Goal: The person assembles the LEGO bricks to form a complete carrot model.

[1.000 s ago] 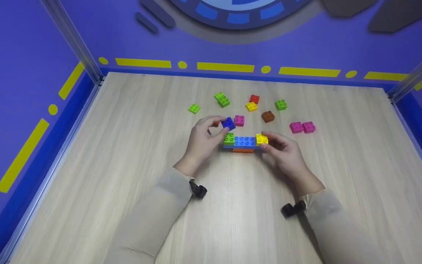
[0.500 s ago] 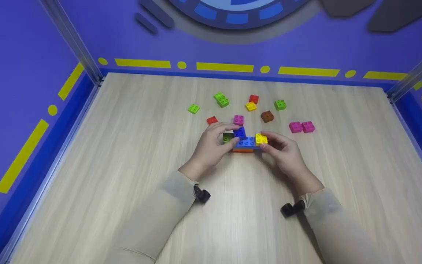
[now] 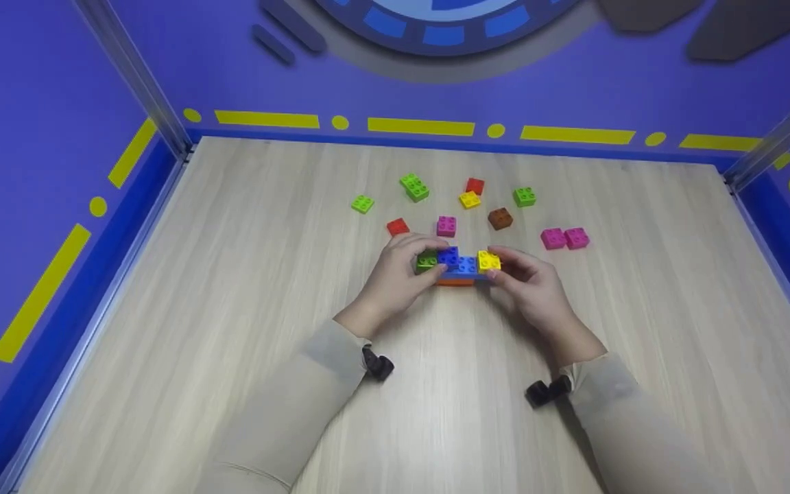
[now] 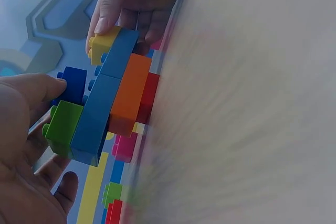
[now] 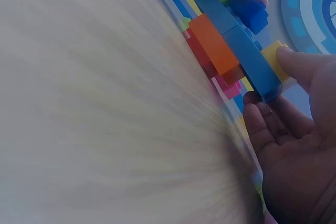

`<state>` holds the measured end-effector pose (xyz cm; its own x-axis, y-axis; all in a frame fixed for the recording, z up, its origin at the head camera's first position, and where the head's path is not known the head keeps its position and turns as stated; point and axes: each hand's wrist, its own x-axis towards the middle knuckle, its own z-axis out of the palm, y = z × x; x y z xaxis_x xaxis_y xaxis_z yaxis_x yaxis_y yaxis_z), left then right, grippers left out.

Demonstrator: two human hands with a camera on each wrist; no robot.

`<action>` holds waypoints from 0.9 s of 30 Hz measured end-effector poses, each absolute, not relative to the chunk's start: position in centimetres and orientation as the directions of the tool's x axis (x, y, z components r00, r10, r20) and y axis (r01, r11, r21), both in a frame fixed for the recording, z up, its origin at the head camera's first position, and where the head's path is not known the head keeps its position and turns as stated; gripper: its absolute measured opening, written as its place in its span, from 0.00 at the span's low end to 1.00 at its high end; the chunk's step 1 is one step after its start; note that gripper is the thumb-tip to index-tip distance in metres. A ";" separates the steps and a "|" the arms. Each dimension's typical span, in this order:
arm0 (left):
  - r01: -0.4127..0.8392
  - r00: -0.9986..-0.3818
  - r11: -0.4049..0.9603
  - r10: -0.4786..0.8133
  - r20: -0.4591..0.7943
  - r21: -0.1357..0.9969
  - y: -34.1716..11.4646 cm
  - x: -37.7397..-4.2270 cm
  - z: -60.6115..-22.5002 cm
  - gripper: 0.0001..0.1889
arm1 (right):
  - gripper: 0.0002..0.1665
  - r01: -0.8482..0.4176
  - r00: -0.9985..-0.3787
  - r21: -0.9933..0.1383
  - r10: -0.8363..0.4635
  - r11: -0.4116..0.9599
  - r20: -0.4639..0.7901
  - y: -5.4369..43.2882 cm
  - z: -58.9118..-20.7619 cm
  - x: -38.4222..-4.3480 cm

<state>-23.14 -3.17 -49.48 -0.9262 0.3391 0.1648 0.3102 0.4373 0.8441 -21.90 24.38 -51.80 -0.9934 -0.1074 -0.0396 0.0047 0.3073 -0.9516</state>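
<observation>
My left hand (image 3: 398, 278) pinches a dark blue brick (image 3: 448, 257) between thumb and fingers, down at the studs of a light blue row (image 3: 466, 265), right beside a green brick (image 3: 426, 263). In the left wrist view the dark blue brick (image 4: 73, 83) looks slightly tilted against the row. Two blue bricks (image 4: 95, 119) form this row, with an orange brick (image 4: 130, 95) under their middle and a red brick (image 4: 148, 98) below that. With thumb and fingers, my right hand (image 3: 531, 285) holds the row's right end at a yellow brick (image 3: 489, 261).
Loose bricks lie beyond the hands: a red one (image 3: 398, 226), a pink one (image 3: 446, 226), a brown one (image 3: 500, 218), and two pink ones (image 3: 565, 238) at the right. Farther back are several green, yellow and red bricks. A blue panel (image 3: 422, 96) borders the table's back edge.
My left hand has carried the dark blue brick rightward and down onto the row, next to the green brick. The right hand has stayed at the yellow brick.
</observation>
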 end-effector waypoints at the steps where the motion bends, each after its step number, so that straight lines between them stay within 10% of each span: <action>1: 0.307 -0.927 0.440 0.339 0.161 0.844 -3.2 -23.2 -49.5 0.19 | 0.30 0.006 -0.993 -0.951 -0.108 0.309 -0.042 24.4 -51.8 -21.9; 27: 0.299 -0.933 0.546 0.338 0.120 0.783 -2.6 -23.1 -49.3 0.17 | 0.29 0.016 -0.994 -0.952 -0.097 0.307 -0.048 24.4 -51.8 -21.8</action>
<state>-23.08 -2.65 -49.29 -0.9333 0.3382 0.1204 0.2987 0.5457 0.7829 -21.83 24.43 -51.82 -0.9941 -0.0969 -0.0479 0.0160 0.3068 -0.9516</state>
